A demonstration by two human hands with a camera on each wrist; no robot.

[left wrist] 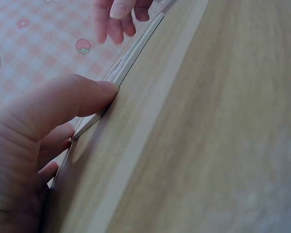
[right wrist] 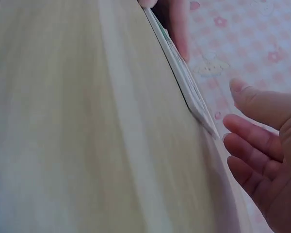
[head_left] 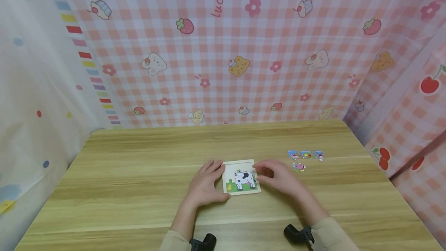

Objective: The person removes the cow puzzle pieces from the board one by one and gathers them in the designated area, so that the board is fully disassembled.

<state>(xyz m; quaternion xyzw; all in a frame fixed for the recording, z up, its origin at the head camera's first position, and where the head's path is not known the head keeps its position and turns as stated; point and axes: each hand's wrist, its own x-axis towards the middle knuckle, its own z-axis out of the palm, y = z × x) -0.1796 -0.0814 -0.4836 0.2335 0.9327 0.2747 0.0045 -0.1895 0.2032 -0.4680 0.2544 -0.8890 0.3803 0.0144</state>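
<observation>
A square, pale-framed jigsaw puzzle board point(head_left: 241, 193) lies flat on the table, showing a black-and-white cow point(head_left: 245, 179), green grass and a small yellow chick; its upper part is plain white. My left hand point(head_left: 206, 184) holds the board along its left side, fingers by the far left corner and thumb at the near edge. In the left wrist view that thumb point(left wrist: 94, 94) presses against the board's edge. My right hand point(head_left: 278, 176) is at the board's right edge, thumb and fingers apart. The right wrist view shows those fingers point(right wrist: 254, 145) loosely bent, nothing visible between them.
Several small colourful puzzle pieces point(head_left: 306, 155) lie on the wooden table point(head_left: 139, 165) beyond my right hand, to the right of the board. A pink checked cloth point(head_left: 216, 88) hangs behind the table's far edge, with more cloth at both sides.
</observation>
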